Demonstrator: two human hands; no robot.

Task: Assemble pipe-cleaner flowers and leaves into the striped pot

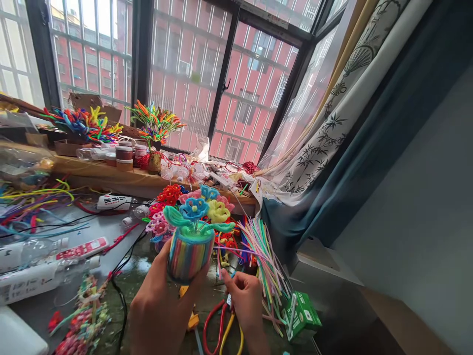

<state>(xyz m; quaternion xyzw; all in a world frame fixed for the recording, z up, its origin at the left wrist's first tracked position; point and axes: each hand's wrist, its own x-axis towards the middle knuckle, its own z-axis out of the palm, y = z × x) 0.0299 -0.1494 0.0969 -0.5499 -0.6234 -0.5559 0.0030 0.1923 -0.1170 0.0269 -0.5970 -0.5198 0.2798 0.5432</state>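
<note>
My left hand point(158, 303) grips a small round pot wrapped in rainbow-striped pipe cleaners point(189, 254). Blue, yellow and green pipe-cleaner flowers and leaves point(195, 212) rise from its top. My right hand point(246, 305) pinches a thin pipe cleaner point(236, 252) that runs towards the pot. Just beyond that hand lies a loose bundle of pastel pipe cleaners point(262, 256). Below both hands are scissors or pliers with red and yellow handles point(221, 328), partly hidden.
Finished pipe-cleaner flowers point(170, 207) crowd behind the pot, and bouquets point(155, 123) stand on the windowsill shelf point(92, 170) with jars. Plastic bottles point(33, 254), black cables and loose pipe cleaners lie at left. A green carton point(301, 315) sits at right.
</note>
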